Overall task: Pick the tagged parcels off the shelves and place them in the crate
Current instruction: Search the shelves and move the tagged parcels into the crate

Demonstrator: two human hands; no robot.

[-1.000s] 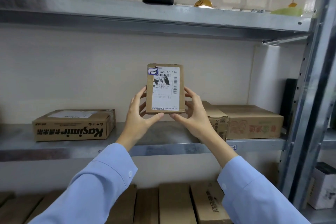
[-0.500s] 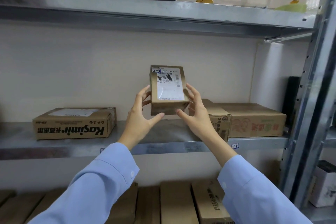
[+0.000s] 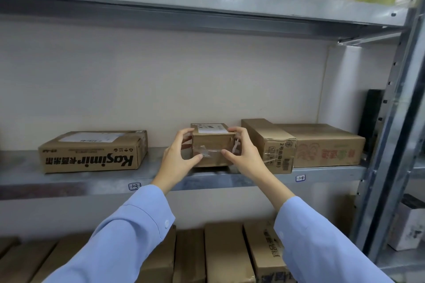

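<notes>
1. On the middle shelf (image 3: 92, 181), between the Kasimir box (image 3: 92, 151) and a tall box (image 3: 271, 142), the parcel (image 3: 212, 145) now lies flat with its label up. A second ago it was held upright in the air, label towards the camera.
2. Both hands came down with it. The left hand (image 3: 178, 156) and right hand (image 3: 243, 151) curl round its sides, thumbs on the front face.
3. Whether its weight is fully on the shelf, I cannot tell.
4. It seems to be going back after a label check, not to the crate, which is out of view.
</notes>
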